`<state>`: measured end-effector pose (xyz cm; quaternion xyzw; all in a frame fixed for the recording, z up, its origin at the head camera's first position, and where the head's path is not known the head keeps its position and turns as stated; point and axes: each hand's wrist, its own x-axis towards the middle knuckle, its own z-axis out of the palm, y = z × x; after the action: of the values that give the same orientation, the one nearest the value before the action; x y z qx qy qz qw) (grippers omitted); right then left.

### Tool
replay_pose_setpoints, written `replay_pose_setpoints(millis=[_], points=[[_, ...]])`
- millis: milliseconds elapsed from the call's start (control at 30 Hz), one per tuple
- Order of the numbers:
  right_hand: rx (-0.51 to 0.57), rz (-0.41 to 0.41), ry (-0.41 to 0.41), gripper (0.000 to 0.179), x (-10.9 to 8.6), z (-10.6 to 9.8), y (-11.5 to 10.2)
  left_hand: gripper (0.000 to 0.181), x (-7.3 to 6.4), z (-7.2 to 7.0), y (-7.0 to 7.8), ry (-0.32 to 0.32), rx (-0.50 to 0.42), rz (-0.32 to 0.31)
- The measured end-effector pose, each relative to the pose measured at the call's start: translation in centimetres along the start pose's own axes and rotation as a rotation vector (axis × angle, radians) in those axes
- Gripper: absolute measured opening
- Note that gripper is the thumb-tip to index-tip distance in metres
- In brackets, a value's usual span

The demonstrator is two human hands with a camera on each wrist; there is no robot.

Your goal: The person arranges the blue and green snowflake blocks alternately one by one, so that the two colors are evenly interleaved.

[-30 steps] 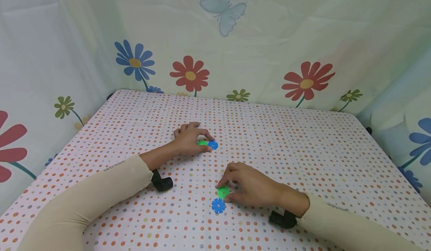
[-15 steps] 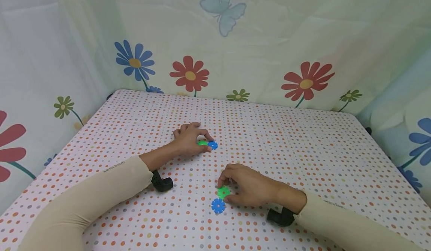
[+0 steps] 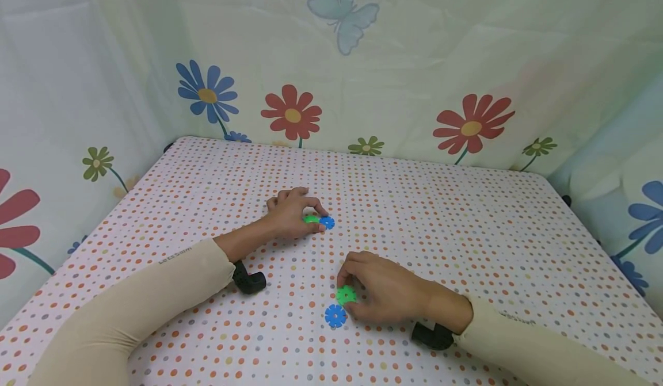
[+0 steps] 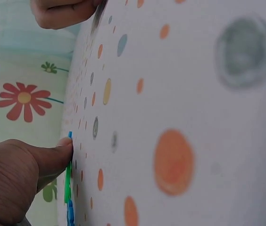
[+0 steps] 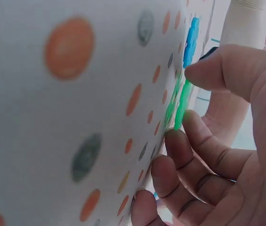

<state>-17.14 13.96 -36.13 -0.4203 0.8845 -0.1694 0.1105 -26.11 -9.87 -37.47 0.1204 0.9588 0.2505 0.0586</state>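
Note:
My left hand (image 3: pixel 292 213) holds a blue notched snowflake disc (image 3: pixel 327 222) between thumb and index finger, its other fingers spread to the left. Just left of that disc, a green snowflake disc (image 3: pixel 311 219) is partly covered by the hand. Nearer the front, my right hand (image 3: pixel 385 289) pinches another green snowflake disc (image 3: pixel 346 295) by its edges. In the right wrist view this green disc (image 5: pixel 183 103) stands slightly off the cloth, with a green reflection beneath. A second blue snowflake disc (image 3: pixel 335 316) lies flat beside the right thumb. The left wrist view shows discs edge-on under the left thumb.
A dotted white cloth (image 3: pixel 440 219) covers the table. Flower-printed curtains (image 3: pixel 404 81) hang around the back and sides. Black wrist mounts (image 3: pixel 248 279) sit beneath both wrists, below the beige sleeves (image 3: pixel 171 294).
The green disc in my right hand has shifted slightly right, a little away from the blue one, and risen off the cloth. My left hand has stayed in place.

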Motion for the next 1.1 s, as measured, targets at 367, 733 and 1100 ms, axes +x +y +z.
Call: replay_pose_setpoints(millis=[367,733,1100], points=[[0.008,0.018,-0.001,0.026,0.2,-0.2,0.3,0.023,0.0,0.1,-0.1,0.001,-0.007,0.002],[0.108,0.027,-0.013,0.023,0.5,-1.1,0.8,0.021,-0.1,0.0,0.1,0.008,-0.002,0.001],[0.063,0.035,0.046,0.024,1.8,-2.1,3.1,0.02,-0.1,0.1,0.1,0.018,-0.007,0.006]])
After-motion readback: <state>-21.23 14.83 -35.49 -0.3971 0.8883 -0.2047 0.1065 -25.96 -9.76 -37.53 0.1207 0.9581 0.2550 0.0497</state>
